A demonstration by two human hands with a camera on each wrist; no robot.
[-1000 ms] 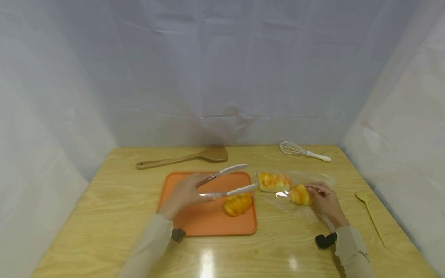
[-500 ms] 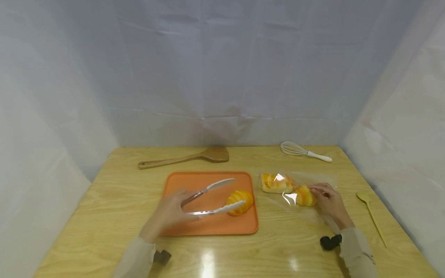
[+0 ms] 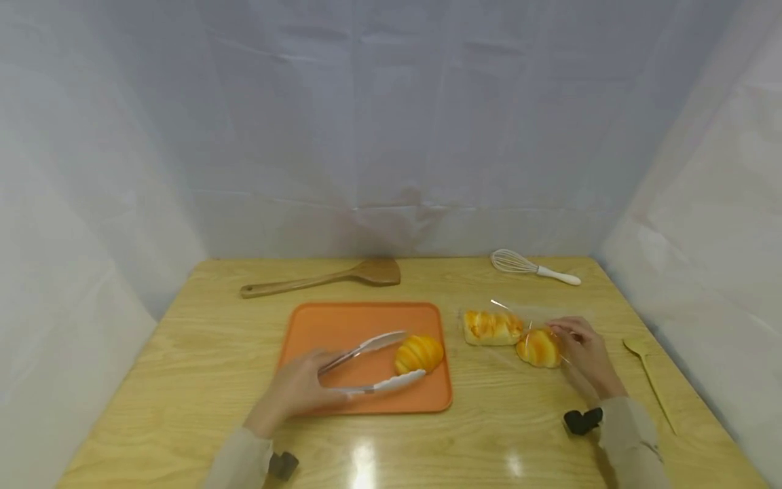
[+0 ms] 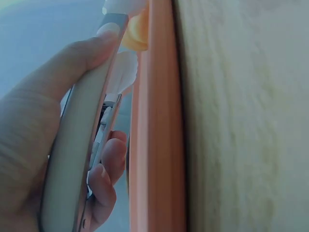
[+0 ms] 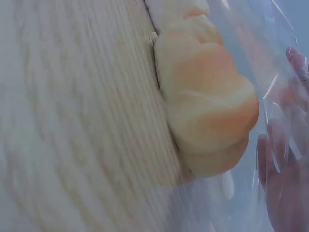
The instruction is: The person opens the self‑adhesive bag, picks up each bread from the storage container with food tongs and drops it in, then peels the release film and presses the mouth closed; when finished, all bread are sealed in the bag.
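My left hand holds a pair of tongs over the orange tray, thumb on one arm and fingers on the other in the left wrist view. The tips of the tongs are spread, one on each side of a croissant on the tray. My right hand pinches the edge of a clear plastic bag. A rounded bread roll and a longer loaf lie in the bag; the film is partly too clear to trace.
The orange tray lies on the wooden table. Behind it rests a wooden spatula. A whisk lies at the back right, and a yellow spoon near the right edge.
My left hand has drawn back left and lower with the tongs, whose tips now straddle the croissant. My right hand has shifted slightly right; the bagged breads have moved a little right and nearer.
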